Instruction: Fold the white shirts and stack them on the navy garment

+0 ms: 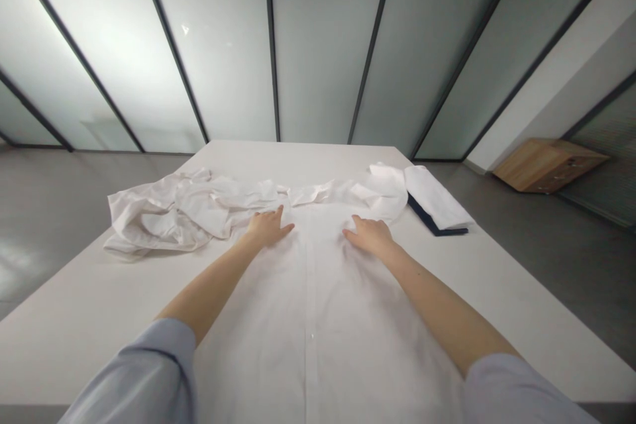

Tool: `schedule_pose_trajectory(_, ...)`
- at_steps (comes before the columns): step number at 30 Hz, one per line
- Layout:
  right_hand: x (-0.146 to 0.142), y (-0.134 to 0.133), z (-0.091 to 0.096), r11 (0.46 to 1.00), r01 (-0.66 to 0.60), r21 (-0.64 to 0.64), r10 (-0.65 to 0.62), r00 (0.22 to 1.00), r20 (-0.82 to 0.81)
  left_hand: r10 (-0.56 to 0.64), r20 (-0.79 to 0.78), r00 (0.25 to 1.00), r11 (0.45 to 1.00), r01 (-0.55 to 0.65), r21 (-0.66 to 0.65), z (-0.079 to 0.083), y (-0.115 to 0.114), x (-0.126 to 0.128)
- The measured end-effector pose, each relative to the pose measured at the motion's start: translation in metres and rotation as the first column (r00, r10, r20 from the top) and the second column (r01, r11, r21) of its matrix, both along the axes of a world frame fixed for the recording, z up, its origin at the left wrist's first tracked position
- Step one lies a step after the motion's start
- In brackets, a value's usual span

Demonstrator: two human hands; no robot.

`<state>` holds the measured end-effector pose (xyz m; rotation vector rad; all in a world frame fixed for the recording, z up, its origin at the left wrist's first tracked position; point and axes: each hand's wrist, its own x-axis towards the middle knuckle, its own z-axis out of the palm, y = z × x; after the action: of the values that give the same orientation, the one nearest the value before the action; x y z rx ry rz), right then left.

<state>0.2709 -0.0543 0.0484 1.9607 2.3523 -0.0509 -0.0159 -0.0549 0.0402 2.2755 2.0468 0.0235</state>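
A white button-front shirt (312,291) lies spread on the table, its front strip running down the middle toward me. My left hand (269,226) rests on the upper left of the shirt, fingers stretched out and thumb apart. On the upper right, my right hand (368,236) lies with its fingers extended, touching the cloth. Neither hand holds anything that I can see. The collar area (313,193) sits just beyond both hands. One rumpled sleeve is bunched at the left; the other end of the cloth reaches the folded piece at the right.
The white table (517,318) extends to both sides. A dark flat item (437,225) lies partly under white cloth (437,199) near the right edge. Frosted glass panels (318,46) stand behind the table. A wooden cabinet (541,165) is on the floor at right.
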Motion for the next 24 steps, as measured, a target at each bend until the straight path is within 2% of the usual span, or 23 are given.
schedule_pose_trajectory(4,-0.013,0.046,0.006,0.999,-0.028,0.026,0.033,0.979,-0.203,-0.055,0.132,0.99,0.997,0.047,0.061,0.002,0.036,0.007)
schedule_pose_trajectory(7,-0.031,0.083,-0.002,0.996,-0.081,0.031,0.087,0.937,-0.339,-0.048,0.181,0.982,0.999,0.043,0.028,-0.009,0.068,0.013)
schedule_pose_trajectory(10,-0.05,0.108,-0.012,0.994,-0.101,0.031,0.105,0.927,-0.359,-0.015,0.195,0.981,1.0,0.019,-0.021,-0.017,0.092,0.018)
schedule_pose_trajectory(12,-0.06,0.12,-0.013,0.998,-0.053,0.023,0.058,0.933,-0.356,0.008,0.215,0.977,0.999,0.001,-0.04,-0.015,0.105,0.021)
schedule_pose_trajectory(14,-0.068,0.131,-0.009,0.998,0.05,0.027,-0.036,0.921,-0.389,0.049,0.254,0.966,0.997,-0.031,-0.075,-0.007,0.117,0.023)
schedule_pose_trajectory(16,-0.073,0.142,0.0,0.991,0.129,0.04,-0.093,0.864,-0.495,0.091,0.373,0.923,0.996,-0.079,-0.048,0.006,0.127,0.025)
schedule_pose_trajectory(18,-0.076,0.149,0.01,0.987,0.143,0.068,-0.069,0.775,-0.629,0.078,0.522,0.85,0.991,-0.124,0.055,0.018,0.132,0.026)
schedule_pose_trajectory(20,-0.076,0.149,0.015,0.99,0.1,0.103,0.001,0.712,-0.702,0.018,0.567,0.823,0.98,-0.128,0.154,0.024,0.13,0.027)
schedule_pose_trajectory(22,-0.072,0.138,0.014,0.99,0.018,0.141,0.085,0.722,-0.687,-0.032,0.488,0.872,0.984,-0.058,0.169,0.023,0.117,0.026)
schedule_pose_trajectory(24,-0.062,0.117,0.008,0.983,-0.09,0.158,0.168,0.785,-0.596,-0.075,0.346,0.935,0.993,0.038,0.114,0.015,0.095,0.025)
